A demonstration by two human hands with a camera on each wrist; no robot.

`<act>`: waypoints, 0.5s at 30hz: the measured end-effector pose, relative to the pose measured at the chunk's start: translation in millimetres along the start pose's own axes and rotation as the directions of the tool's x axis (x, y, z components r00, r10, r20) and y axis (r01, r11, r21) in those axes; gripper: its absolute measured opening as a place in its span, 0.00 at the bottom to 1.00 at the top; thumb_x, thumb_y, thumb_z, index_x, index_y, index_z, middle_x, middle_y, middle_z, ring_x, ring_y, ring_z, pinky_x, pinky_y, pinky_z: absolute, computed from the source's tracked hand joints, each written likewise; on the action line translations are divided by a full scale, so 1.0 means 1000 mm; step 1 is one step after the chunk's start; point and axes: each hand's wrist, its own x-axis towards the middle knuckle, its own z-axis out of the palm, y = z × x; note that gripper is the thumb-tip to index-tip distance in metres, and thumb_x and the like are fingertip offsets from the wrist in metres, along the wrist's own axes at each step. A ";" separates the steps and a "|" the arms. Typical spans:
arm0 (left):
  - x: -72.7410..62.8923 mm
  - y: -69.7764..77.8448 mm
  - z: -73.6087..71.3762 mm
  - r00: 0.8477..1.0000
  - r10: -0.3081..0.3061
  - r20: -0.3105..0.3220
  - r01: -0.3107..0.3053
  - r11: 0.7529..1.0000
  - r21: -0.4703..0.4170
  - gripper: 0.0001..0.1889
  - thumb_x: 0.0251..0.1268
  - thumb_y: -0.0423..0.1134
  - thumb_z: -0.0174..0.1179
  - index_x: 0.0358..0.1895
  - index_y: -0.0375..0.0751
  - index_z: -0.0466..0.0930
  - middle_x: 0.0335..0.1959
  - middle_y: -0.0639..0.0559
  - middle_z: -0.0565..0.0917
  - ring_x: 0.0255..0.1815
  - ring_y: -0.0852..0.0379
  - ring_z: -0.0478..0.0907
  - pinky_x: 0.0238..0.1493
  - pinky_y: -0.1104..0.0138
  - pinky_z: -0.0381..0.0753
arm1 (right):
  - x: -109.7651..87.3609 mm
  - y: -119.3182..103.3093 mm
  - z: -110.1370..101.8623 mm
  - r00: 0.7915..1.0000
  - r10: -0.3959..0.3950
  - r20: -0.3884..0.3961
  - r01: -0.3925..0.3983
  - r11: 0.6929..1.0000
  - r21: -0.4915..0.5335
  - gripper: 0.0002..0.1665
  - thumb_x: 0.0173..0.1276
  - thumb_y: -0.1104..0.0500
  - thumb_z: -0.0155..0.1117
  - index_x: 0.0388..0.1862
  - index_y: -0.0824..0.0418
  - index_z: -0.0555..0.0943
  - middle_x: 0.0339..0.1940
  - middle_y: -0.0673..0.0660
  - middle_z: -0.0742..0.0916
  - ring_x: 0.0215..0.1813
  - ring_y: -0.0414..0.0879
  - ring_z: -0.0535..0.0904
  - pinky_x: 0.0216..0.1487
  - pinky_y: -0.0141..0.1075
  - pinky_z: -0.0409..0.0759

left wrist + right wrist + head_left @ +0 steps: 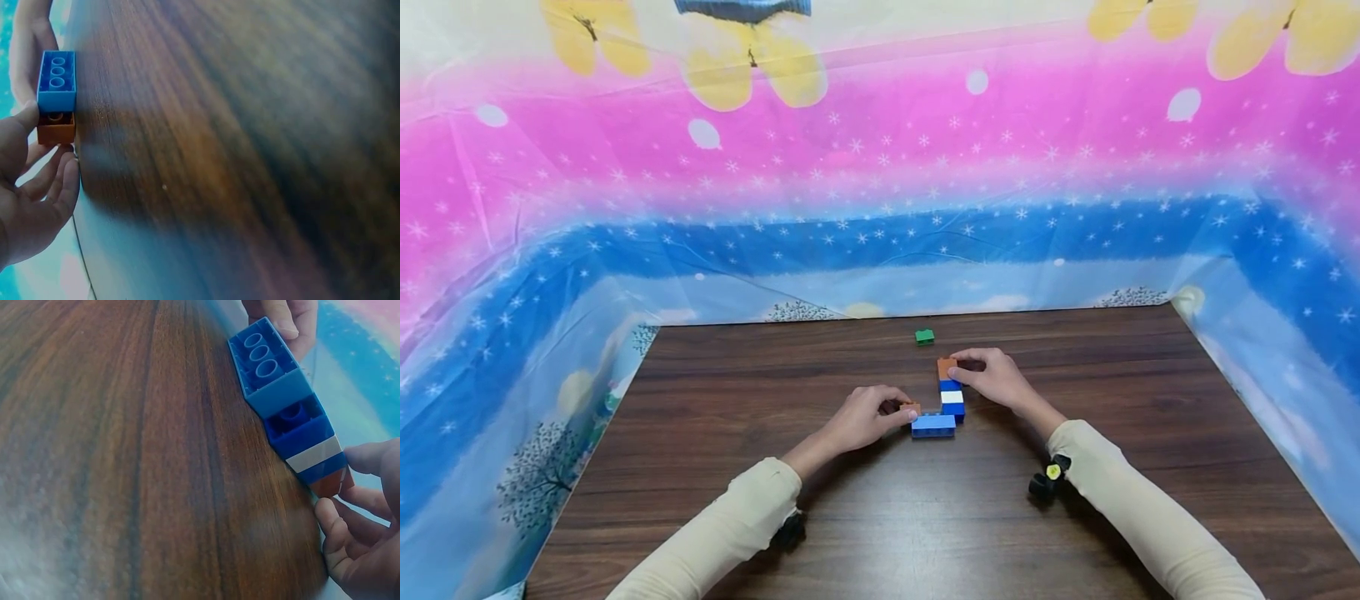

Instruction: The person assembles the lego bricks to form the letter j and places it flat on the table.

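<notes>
Toy building bricks stand joined in an L-shaped row on the wooden table, some on their sides. Nearest me lies a light blue brick (933,426), its hollow underside facing out. My left hand (868,417) pinches a small orange-brown brick (56,133) at the light blue brick's left end. From its right end a dark blue brick (300,428), a white brick (952,397) and another blue brick (950,385) run backward. At the far end, my right hand (992,377) holds an orange brick (947,369) between thumb and fingers.
A green brick (924,337) stands apart behind the row, toward the table's back edge. Patterned cloth (880,242) hangs round the back and sides of the brown table (737,358). A small black device (1045,482) hangs at the right sleeve.
</notes>
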 end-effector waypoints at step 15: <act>-0.004 0.002 -0.001 1.000 -0.008 0.005 0.008 1.000 -0.012 0.24 0.73 0.53 0.62 0.63 0.40 0.80 0.50 0.51 0.86 0.48 0.59 0.82 0.50 0.61 0.81 | 0.012 -0.010 -0.013 1.000 -0.018 -0.010 0.017 0.999 -0.033 0.22 0.75 0.47 0.65 0.62 0.57 0.83 0.51 0.56 0.88 0.50 0.51 0.85 0.48 0.47 0.82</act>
